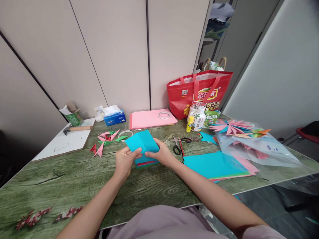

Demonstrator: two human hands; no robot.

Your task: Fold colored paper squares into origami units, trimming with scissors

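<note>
A blue sheet of paper [142, 141] with a crease across it is held up between my two hands. My left hand [126, 159] pinches its lower left edge, thumb on top. From the right, my right hand [159, 153] grips the same sheet, its thumb close to the left one. Just under the sheet lies a small stack of coloured paper [147, 163], partly hidden, with blue, red and green edges showing. Folded pink, red and green paper pieces [107, 138] lie to the left, close to a roll of clear tape [125, 134].
Scissors [177, 149] and a red pencil [181, 147] lie right of my hands, near a larger blue paper stack [214, 165]. Behind stand a glue stick [189, 124], white bottle [199, 119] and red bag [178, 99]. A hammer [77, 128] rests on a white board [59, 142].
</note>
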